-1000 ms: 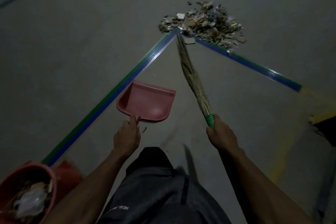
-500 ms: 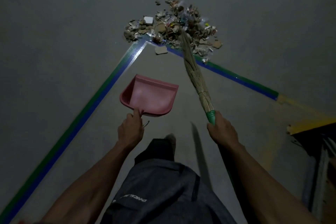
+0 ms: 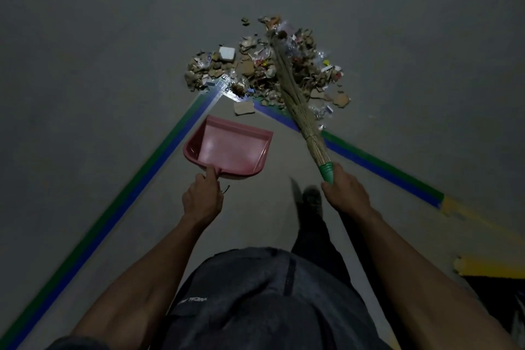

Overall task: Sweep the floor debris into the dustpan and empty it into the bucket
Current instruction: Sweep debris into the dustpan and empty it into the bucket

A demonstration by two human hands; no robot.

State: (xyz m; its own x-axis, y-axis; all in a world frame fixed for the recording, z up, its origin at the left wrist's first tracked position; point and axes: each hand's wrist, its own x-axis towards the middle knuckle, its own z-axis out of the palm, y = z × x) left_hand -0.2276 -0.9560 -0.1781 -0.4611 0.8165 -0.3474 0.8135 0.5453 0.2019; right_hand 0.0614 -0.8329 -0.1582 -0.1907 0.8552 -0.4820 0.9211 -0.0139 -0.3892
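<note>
A heap of debris (image 3: 250, 68), mostly torn cardboard and scraps, lies on the grey floor at the corner where two tape lines meet. My left hand (image 3: 202, 198) grips the handle of a pink dustpan (image 3: 230, 148), which is empty and sits just short of the heap with its mouth toward it. My right hand (image 3: 345, 193) holds the green grip of a straw broom (image 3: 295, 99). The broom's bristles reach across the heap, with the tip at its far side. The bucket is out of view.
Green and blue floor tape (image 3: 119, 202) runs down to the left, and another strip (image 3: 380, 167) runs to the right, ending in yellow paint (image 3: 466, 216). A dark object (image 3: 505, 301) sits at the lower right. My leg and shoe (image 3: 312, 202) stand between my hands.
I have stepped closer to the heap. The broom tip has moved from its near edge to its far side. The dustpan has come nearer the heap, and the red bucket has left the view.
</note>
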